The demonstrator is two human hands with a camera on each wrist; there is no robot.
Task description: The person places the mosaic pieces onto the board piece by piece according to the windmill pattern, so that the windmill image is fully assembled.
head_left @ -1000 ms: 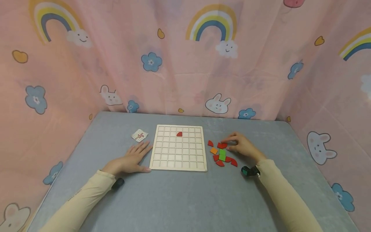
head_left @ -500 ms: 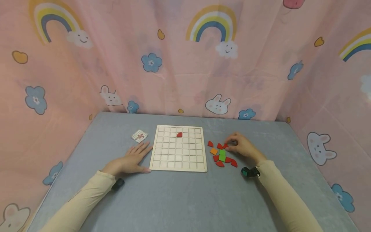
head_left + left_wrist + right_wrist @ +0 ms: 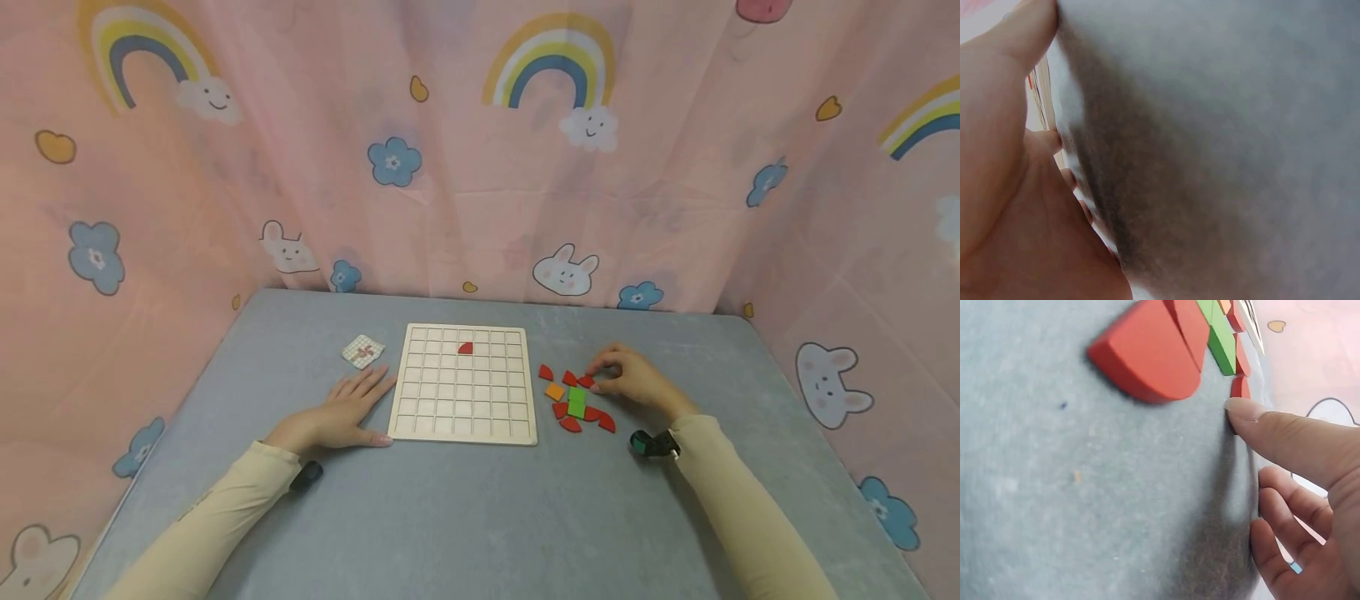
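My left hand (image 3: 341, 417) lies flat with its fingers spread, touching the left edge of a square wooden grid board (image 3: 462, 387). One red quarter-circle tile (image 3: 466, 348) sits in a cell near the board's top. Right of the board, my right hand (image 3: 637, 383) pinches another red quarter-circle tile (image 3: 586, 382) between thumb and index finger. In the right wrist view, the thumb (image 3: 1291, 434) covers part of that tile (image 3: 1240, 387); the index fingertip is hidden there. The left wrist view shows the left palm (image 3: 1041, 231) and thumb beside the tabletop.
Beside the right hand lie several more red tiles (image 3: 571, 425), two green tiles (image 3: 576, 402) and an orange square tile (image 3: 554, 391). A small pattern card (image 3: 363, 352) lies above the left hand. A pink printed curtain (image 3: 465, 208) surrounds the grey table (image 3: 480, 517).
The right hand has shifted slightly right and drawn its fingers in, and the red tile at its fingertips has moved a little away from its neighbour. The left hand has stayed put.
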